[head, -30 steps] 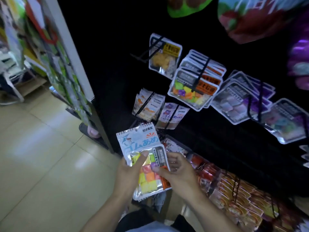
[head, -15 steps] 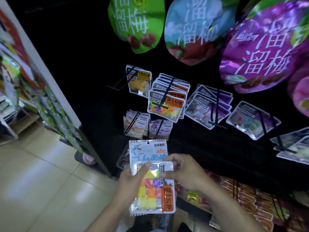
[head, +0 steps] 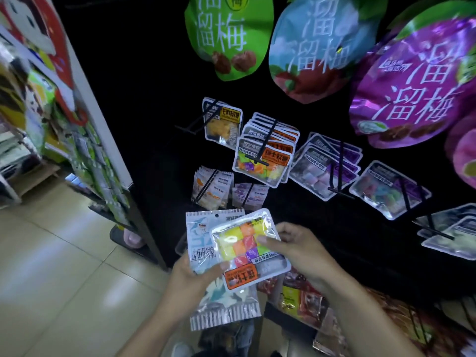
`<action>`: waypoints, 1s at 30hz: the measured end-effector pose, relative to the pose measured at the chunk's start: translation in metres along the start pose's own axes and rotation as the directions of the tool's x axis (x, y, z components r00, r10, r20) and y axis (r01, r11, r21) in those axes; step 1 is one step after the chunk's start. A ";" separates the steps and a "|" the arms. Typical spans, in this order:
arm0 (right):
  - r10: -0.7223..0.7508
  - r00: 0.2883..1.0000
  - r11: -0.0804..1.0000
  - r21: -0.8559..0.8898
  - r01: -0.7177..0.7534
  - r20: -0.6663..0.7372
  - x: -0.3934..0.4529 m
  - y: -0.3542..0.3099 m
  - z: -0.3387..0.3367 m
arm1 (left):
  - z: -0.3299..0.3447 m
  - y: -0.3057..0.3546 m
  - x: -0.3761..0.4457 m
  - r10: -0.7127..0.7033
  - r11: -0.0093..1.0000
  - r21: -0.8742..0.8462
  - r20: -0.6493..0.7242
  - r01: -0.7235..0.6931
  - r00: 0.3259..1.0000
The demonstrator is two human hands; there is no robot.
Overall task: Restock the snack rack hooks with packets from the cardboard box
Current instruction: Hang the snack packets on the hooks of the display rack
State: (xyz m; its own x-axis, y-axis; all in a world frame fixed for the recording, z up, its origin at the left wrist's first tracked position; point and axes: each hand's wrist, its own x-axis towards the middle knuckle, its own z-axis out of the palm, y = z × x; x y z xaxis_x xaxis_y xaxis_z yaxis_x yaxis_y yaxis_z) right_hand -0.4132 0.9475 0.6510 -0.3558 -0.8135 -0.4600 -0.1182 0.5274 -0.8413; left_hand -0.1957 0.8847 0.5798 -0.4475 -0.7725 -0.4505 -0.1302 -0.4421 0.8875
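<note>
In front of the dark snack rack I hold two packets. My left hand (head: pixel 192 282) grips a white shark-print packet (head: pixel 203 243) from below. On top of it lies a clear packet of coloured candy cubes with an orange label (head: pixel 244 248), tilted. My right hand (head: pixel 298 251) pinches that packet at its right edge, thumb on its front. Just above, a hook (head: pixel 268 136) carries several matching cube packets (head: pixel 260 163). The cardboard box is out of view.
Left of the cube stack hangs a mango candy packet (head: pixel 222 124); purple-label packets (head: pixel 327 166) hang to the right. Large green (head: pixel 226 37), blue (head: pixel 309 47) and purple bags (head: pixel 417 81) hang above. Small sachets (head: pixel 210 188) hang lower down. A white rack post (head: pixel 103 130) stands left, over tiled floor (head: pixel 64 266).
The cube packet has turned from upright to tilted and slid right across the shark packet. My right hand shifted to its right edge. The view tipped slightly closer.
</note>
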 end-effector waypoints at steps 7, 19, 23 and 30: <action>-0.019 0.999 0.997 0.072 0.016 0.044 0.009 -0.013 0.011 | -0.010 0.003 -0.004 0.028 0.999 -0.039 -0.053 -0.030 0.998; 0.099 0.980 0.994 -0.059 -0.089 0.175 -0.002 -0.010 0.042 | -0.013 -0.003 -0.007 0.024 0.978 -0.204 -0.131 -0.051 0.991; 0.006 1.000 0.961 -0.276 -0.001 0.019 -0.004 -0.011 0.041 | -0.025 -0.001 -0.009 0.060 0.993 -0.097 -0.071 -0.067 0.996; -0.039 0.975 0.915 -0.385 0.124 0.221 0.010 -0.020 0.020 | -0.025 -0.002 -0.012 0.058 0.998 -0.006 -0.025 -0.058 0.998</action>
State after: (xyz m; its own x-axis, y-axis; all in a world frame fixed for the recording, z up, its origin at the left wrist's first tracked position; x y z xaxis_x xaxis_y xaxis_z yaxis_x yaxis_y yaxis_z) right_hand -0.3958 0.9245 0.6575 -0.1376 -0.8674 -0.4781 -0.5089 0.4761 -0.7172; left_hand -0.1684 0.8831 0.5812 -0.4319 -0.8082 -0.4003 -0.0985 -0.3989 0.9117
